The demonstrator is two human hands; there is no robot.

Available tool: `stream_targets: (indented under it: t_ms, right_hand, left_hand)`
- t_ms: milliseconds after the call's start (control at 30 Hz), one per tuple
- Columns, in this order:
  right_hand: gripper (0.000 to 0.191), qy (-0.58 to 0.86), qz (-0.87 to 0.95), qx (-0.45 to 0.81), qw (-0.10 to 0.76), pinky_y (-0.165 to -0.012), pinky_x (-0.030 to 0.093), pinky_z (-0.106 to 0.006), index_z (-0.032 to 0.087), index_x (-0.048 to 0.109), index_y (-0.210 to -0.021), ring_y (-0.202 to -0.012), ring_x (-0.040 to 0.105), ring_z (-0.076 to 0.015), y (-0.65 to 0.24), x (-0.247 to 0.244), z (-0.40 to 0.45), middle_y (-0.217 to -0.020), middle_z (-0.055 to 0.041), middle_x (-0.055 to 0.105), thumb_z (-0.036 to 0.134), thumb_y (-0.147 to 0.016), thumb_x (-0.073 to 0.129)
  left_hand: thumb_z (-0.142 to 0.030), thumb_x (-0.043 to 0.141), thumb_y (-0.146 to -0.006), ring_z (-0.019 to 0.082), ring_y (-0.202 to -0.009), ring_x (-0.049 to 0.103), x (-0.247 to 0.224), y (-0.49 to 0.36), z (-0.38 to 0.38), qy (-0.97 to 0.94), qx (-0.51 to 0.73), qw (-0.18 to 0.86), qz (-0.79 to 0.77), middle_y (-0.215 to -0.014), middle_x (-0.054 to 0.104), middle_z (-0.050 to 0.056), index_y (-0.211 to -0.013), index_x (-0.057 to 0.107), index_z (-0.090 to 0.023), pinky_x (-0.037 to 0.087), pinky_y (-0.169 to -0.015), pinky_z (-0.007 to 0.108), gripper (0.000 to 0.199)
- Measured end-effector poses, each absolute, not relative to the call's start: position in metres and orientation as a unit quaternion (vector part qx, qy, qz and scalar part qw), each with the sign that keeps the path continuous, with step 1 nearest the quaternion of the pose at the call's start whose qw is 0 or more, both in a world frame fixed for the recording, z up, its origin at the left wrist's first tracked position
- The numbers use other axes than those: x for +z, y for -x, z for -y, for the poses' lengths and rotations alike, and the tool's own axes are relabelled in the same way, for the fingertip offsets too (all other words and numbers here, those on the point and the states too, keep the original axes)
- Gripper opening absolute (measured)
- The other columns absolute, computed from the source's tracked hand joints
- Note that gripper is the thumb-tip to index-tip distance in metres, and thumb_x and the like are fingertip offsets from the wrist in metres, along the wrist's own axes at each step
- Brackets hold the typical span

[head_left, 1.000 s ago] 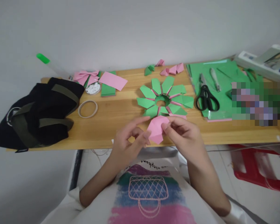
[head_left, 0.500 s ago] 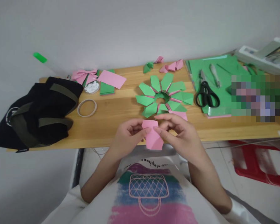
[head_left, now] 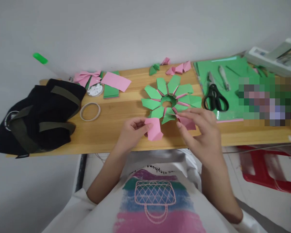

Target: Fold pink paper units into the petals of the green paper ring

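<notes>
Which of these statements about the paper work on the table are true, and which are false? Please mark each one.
1. The left hand holds a folded pink paper piece. True.
2. The right hand grips the scissors. False: the black scissors lie untouched on the green sheets; the right hand's fingers rest on a pink piece at the edge of the green paper ring.
3. The tape roll lies flat beside the black bag. True.
4. The green paper ring is held up in the air. False: it lies on the wooden table.
</notes>
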State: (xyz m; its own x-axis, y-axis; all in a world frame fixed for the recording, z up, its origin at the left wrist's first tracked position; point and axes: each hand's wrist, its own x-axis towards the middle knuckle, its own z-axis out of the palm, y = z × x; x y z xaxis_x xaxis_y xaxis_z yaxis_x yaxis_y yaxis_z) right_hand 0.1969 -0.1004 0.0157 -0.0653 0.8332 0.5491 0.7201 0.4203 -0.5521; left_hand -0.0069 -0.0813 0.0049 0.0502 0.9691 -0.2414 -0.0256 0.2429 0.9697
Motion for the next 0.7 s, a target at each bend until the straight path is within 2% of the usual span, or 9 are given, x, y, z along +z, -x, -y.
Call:
stream_targets:
  t_ms: [200, 467, 700]
  right_hand:
    - [0.022, 0.525, 0.775, 0.042, 0.348, -0.092, 0.045, -0.048, 0.023, 0.065, -0.106, -0.111, 0.057, -0.0288, -0.196, 0.012, 0.095, -0.111, -0.0107, 0.062, 0.018, -0.085, 0.058]
    - [0.019, 0.526, 0.811, 0.049, 0.252, -0.095, 0.043, -0.053, 0.022, 0.069, -0.102, -0.121, 0.048, -0.0346, -0.193, 0.011, 0.079, -0.125, -0.0137, 0.057, 0.021, -0.086, 0.058]
    - [0.016, 0.495, 0.819, 0.128, 0.259, -0.096, 0.043, -0.051, 0.016, 0.069, -0.088, -0.116, 0.055, -0.0324, -0.2, 0.011, 0.05, -0.116, -0.0156, 0.062, 0.023, -0.089, 0.055]
  left_hand:
    - [-0.033, 0.081, -0.06, 0.012, -0.061, 0.061, -0.002, 0.009, 0.074, -0.44, 0.452, 0.565, -0.532, -0.069, 0.071, 0.002, -0.075, 0.074, -0.017, 0.049, -0.053, 0.022, 0.023]
    - [-0.037, 0.08, -0.061, 0.013, -0.064, 0.061, -0.007, 0.011, 0.07, -0.449, 0.443, 0.557, -0.54, -0.072, 0.071, 0.003, -0.076, 0.073, -0.016, 0.049, -0.055, 0.024, 0.027]
    - [-0.036, 0.082, -0.058, 0.012, -0.061, 0.059, 0.009, 0.013, 0.048, -0.451, 0.451, 0.573, -0.515, -0.067, 0.069, 0.002, -0.074, 0.072, -0.016, 0.046, -0.052, 0.021, 0.027]
